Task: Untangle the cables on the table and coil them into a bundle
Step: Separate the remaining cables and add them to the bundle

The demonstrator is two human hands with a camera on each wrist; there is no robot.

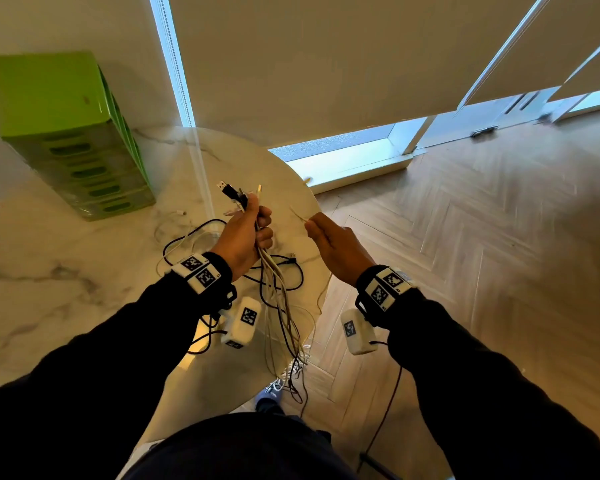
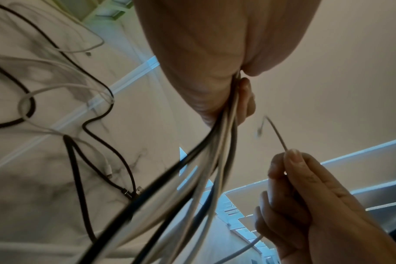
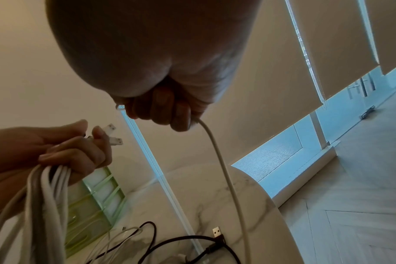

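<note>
Glossy marble-look table (image 1: 84, 271), wood herringbone floor (image 1: 465, 237)

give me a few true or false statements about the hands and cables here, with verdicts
1. The left hand grips a bunch of cables with plugs sticking out above the fist. True.
2. The right hand is open and holds nothing. False: it pinches a single white cable.
3. All the cables are off the marble table. False: black cables and white ones lie looped on it.
4. A green drawer unit stands on the table, to the left of the hands. True.
5. The two hands touch each other. False: they are apart.
</note>
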